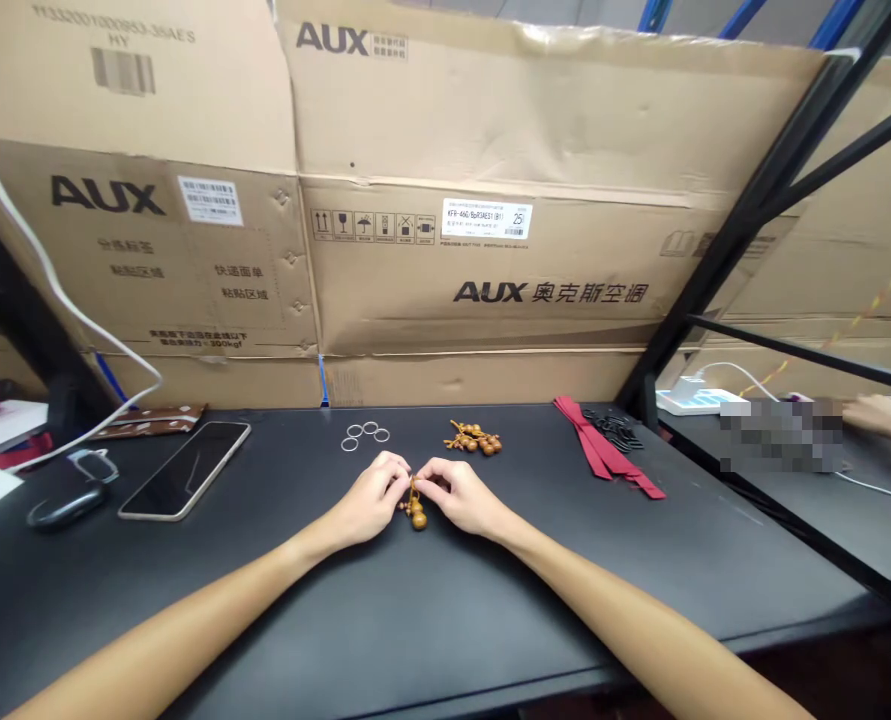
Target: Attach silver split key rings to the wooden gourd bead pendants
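Both my hands meet at the middle of the black table (445,600). My left hand (370,495) and my right hand (456,495) pinch the top of a small brown wooden gourd charm (417,514), which hangs between the fingertips. Just beyond them lie several metal key rings (365,434) and a small heap of more wooden gourd charms (475,438). Red ribbon strips (602,450) lie to the right, with a pile of small black pieces (616,428) beside them.
A smartphone (186,468) lies face up at the left, near a dark mouse-like object (66,503) and a white cable (77,320). Large AUX cardboard boxes (490,200) wall off the back. A black frame post (752,210) stands at the right; another person's hand (880,415) works beyond it.
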A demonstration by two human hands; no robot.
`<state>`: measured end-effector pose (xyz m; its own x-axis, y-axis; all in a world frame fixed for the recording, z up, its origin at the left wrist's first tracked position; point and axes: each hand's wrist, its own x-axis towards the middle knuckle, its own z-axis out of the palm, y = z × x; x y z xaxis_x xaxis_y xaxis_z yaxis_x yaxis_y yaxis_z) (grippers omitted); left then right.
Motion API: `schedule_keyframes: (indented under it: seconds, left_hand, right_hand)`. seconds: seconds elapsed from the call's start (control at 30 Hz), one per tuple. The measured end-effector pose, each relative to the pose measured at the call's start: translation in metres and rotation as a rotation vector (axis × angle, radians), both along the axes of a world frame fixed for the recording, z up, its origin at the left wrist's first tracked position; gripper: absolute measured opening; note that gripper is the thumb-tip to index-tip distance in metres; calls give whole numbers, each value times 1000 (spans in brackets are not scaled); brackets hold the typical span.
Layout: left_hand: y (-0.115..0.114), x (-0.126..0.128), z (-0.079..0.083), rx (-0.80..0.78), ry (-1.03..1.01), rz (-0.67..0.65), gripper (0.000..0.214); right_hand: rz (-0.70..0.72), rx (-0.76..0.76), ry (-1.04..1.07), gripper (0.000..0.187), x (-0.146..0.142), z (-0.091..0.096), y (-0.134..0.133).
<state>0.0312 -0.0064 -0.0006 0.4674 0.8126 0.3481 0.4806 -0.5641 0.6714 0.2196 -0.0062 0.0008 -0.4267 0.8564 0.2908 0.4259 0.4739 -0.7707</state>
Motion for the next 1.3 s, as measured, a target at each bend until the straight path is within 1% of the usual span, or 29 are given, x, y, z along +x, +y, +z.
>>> schedule_keyframes:
  seconds: [0.13, 0.33, 0.67, 0.8, 1.07, 1.3]
  left_hand:
    - [1, 0, -2, 19, 6, 18, 27]
    - [0, 1, -1, 30, 20, 32, 28]
    - [-3, 2, -3, 69, 35, 20, 26]
    - [-3, 2, -4, 85, 30, 14, 25]
    - [-3, 2, -5, 107, 33, 20, 23]
    - [-3, 1, -6, 108, 63, -5, 23]
  right_hand:
    - [13, 149, -76, 13, 1, 0, -2]
    - [-41, 249, -144, 13, -1, -1, -4]
    - [-102, 340, -343, 13, -5, -4, -5]
    - [-108, 365, -362, 13, -5, -3, -6]
    - [-75, 473, -455, 15, -6, -1, -8]
    - [-95, 465, -459, 13, -5, -4, -6]
